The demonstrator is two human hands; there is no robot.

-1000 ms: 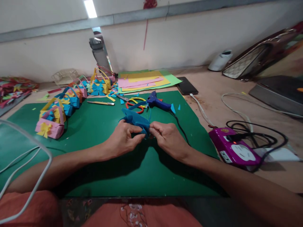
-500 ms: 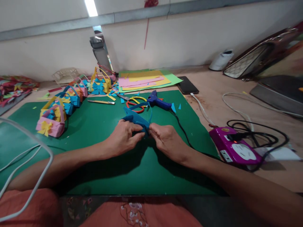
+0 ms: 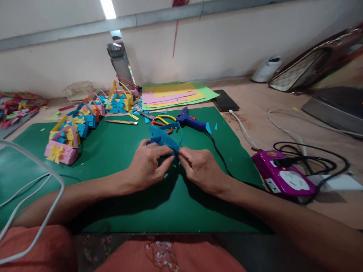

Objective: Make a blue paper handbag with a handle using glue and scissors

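Left hand (image 3: 149,160) shifted slightly on blue bag (image 3: 167,139), right hand (image 3: 202,166) seemingly pinching it

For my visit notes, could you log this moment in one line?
left hand: holding blue basket | right hand: pinching its edge | beyond: scissors, glue gun | beneath: green mat

Blue bag (image 3: 169,140) — overlaps scissors (image 3: 157,120) more

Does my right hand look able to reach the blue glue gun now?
Probably yes: the blue glue gun lies beyond your right hand with nothing visible between them, though that hand is pinching the blue piece and may need to let go first.
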